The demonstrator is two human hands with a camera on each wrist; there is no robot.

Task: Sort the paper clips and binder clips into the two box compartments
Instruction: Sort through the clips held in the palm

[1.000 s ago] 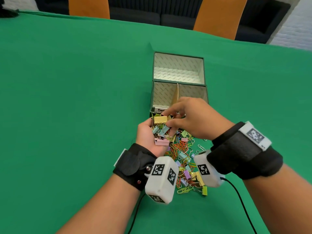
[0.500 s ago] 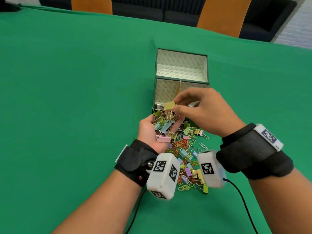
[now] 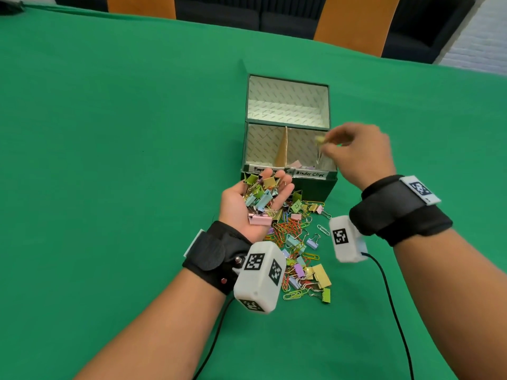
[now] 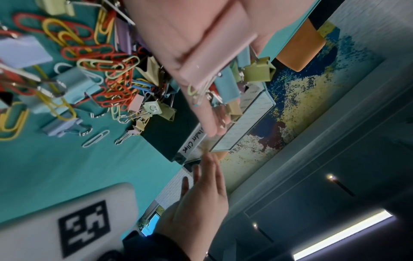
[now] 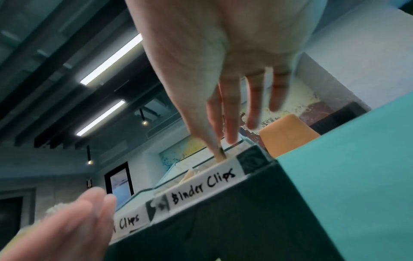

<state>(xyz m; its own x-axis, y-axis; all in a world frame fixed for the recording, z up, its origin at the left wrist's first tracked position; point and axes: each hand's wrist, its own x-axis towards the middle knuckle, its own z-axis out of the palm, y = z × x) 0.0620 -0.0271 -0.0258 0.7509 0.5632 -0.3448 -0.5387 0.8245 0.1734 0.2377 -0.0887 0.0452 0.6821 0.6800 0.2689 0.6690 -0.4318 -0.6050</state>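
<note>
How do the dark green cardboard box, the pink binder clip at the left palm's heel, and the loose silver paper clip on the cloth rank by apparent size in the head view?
1. Dark green cardboard box
2. Pink binder clip
3. Silver paper clip

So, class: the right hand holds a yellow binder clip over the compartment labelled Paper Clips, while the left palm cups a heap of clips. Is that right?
Not quite. The right hand holds the yellow binder clip over the compartment labelled Binder Clips, as the head view shows. The left hand does cup a heap of clips.
</note>
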